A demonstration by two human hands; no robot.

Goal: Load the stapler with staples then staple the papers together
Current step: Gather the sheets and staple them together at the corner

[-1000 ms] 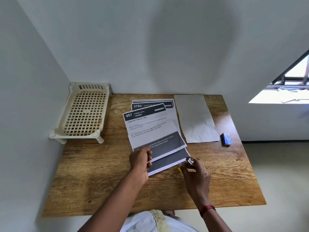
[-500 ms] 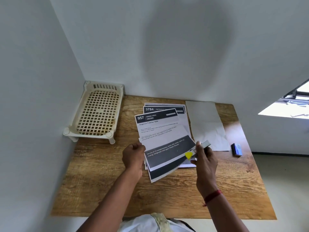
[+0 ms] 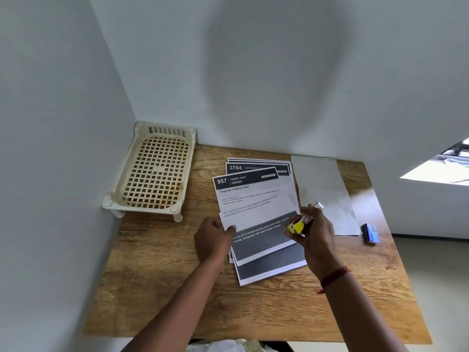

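A cream plastic lattice tray point(image 3: 154, 174) stands on short legs in the far left corner of the wooden table point(image 3: 177, 295), against two white walls point(image 3: 253, 72).

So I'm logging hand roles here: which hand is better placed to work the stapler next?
Probably the right hand: it grips the stapler above the papers' right edge. The left hand is pinning their left edge.

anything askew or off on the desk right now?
Yes: the printed papers lie fanned and skewed, edges not squared, though the right hand already holds the stapler at their right edge. The left hand pinches one sheet's left edge.
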